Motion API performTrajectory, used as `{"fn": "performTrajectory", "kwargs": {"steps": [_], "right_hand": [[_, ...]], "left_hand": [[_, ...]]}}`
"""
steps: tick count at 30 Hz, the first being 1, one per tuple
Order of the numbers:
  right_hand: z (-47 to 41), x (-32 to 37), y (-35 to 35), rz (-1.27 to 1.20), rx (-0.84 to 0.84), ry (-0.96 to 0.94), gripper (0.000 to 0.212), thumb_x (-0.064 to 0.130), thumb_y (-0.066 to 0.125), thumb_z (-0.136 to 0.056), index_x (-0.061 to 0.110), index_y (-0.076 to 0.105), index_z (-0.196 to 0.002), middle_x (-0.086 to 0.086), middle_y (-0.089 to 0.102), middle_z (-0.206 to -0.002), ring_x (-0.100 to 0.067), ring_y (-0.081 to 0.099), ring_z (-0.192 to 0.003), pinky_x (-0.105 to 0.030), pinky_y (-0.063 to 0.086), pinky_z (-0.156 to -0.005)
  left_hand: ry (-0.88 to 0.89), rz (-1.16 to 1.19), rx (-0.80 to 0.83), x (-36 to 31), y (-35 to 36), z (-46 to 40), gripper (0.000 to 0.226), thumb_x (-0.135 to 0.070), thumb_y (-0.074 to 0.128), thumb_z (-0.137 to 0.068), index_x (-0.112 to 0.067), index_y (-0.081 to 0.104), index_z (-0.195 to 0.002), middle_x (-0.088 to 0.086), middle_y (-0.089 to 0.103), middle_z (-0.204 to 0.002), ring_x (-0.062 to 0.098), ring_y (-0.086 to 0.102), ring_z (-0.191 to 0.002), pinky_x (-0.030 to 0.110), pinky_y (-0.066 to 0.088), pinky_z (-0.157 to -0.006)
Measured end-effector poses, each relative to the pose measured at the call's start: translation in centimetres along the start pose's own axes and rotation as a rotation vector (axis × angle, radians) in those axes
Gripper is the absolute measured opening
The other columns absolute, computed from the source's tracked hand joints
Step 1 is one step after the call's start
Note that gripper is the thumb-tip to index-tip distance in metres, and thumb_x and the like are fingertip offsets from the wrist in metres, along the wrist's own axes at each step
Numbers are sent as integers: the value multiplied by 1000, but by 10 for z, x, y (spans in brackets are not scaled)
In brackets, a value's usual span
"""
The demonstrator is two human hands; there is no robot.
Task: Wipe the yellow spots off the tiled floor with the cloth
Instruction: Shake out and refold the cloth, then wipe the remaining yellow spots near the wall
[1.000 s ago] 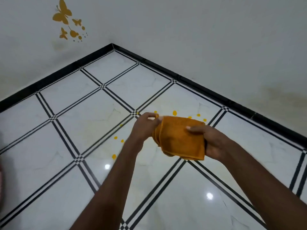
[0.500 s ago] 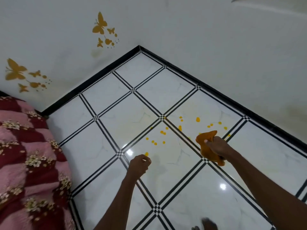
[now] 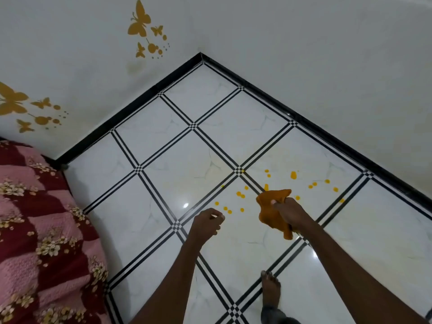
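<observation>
White tiled floor (image 3: pixel 163 183) carries yellow spots (image 3: pixel 293 175); right hand (image 3: pixel 292 212) has a closed grip on the orange cloth (image 3: pixel 271 215), left hand (image 3: pixel 207 222) loosely curled, holding nothing.

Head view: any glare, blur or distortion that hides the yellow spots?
Head view: small glare points on the tiled floor sit beside the yellow spots, not over them; wide-angle bending curves the skirting; spots stay sharp; the cloth hides some floor.

Orange cloth (image 3: pixel 273 212) (bunched, seemingly airborne) above yellow spots (image 3: pixel 240 196).
</observation>
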State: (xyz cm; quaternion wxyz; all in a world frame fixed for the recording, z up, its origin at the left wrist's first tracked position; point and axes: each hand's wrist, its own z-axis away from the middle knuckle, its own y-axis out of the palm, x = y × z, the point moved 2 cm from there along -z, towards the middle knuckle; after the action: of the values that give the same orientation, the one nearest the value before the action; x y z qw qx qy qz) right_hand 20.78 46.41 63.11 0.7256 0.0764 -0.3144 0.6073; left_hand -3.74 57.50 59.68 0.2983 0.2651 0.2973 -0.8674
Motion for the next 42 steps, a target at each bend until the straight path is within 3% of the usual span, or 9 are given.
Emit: {"fn": "performTrajectory", "kwargs": {"steps": [3,8,17,20,26,31,35,39,42], "right_hand": [[-19,23,15,-30,-23,7,53,31,51,-104,1,42,-147,-23,52,-144,-41,50,-132,-50,43,-109],[-47,54,48,-48,-89,25,48,29,50,-104,1,46,-143,-23,54,-141,-41,51,-131,-52,43,-108],[-130,74,146,-190,-252,146,48,30,51,-104,3,48,-143,-22,56,-140,-39,52,-130,-42,44,-100],[-168,60,179,-266,-306,184,50,31,53,-103,4,46,-144,-22,54,-143,-40,52,-130,-48,45,-106],[-267,-3,227,-263,-437,185,47,33,53,-101,7,51,-140,-20,61,-132,-41,59,-120,-48,54,-90],[-353,-71,269,-43,-518,51,37,37,47,-100,11,62,-122,-15,72,-101,-39,69,-86,-47,56,-90],[-430,-138,337,326,-599,-16,37,25,48,-98,5,57,-129,-23,67,-113,-46,63,-106,-50,50,-93],[-489,-226,457,638,-395,10,72,42,54,-94,4,37,-152,-29,46,-148,-47,42,-139,-63,29,-113],[-494,-246,493,555,-534,-28,49,34,36,-95,1,60,-122,-26,68,-115,-44,63,-111,-56,44,-101]], "left_hand": [[36,-4,-27,-14,-15,-34,13,-14,63,-89,-7,70,-97,7,68,-82,16,64,-68,26,53,-60],[73,-13,-16,-27,-47,-88,13,-18,65,-89,-10,71,-97,11,70,-85,18,64,-70,29,56,-63],[121,-120,212,-15,-105,-235,18,-23,68,-88,-9,71,-100,12,71,-84,18,64,-67,34,57,-67],[121,-149,279,0,-113,-281,20,-23,68,-89,-7,70,-102,8,67,-81,19,62,-68,33,56,-66],[92,-215,371,76,-90,-390,37,-38,71,-74,-7,69,-93,10,63,-74,23,57,-65,33,50,-65],[109,-322,369,169,-59,-480,35,-45,66,-68,-13,71,-83,1,66,-69,21,60,-67,36,53,-77],[173,-485,300,235,-37,-543,36,-41,62,-81,-13,71,-100,10,73,-93,31,70,-89,38,57,-92],[268,-737,240,293,-27,-584,37,-37,60,-90,-13,63,-118,8,70,-119,30,64,-112,36,48,-100],[505,-875,138,321,-34,-604,34,-26,59,-96,-9,58,-126,13,67,-119,30,62,-112,37,48,-95]]}}
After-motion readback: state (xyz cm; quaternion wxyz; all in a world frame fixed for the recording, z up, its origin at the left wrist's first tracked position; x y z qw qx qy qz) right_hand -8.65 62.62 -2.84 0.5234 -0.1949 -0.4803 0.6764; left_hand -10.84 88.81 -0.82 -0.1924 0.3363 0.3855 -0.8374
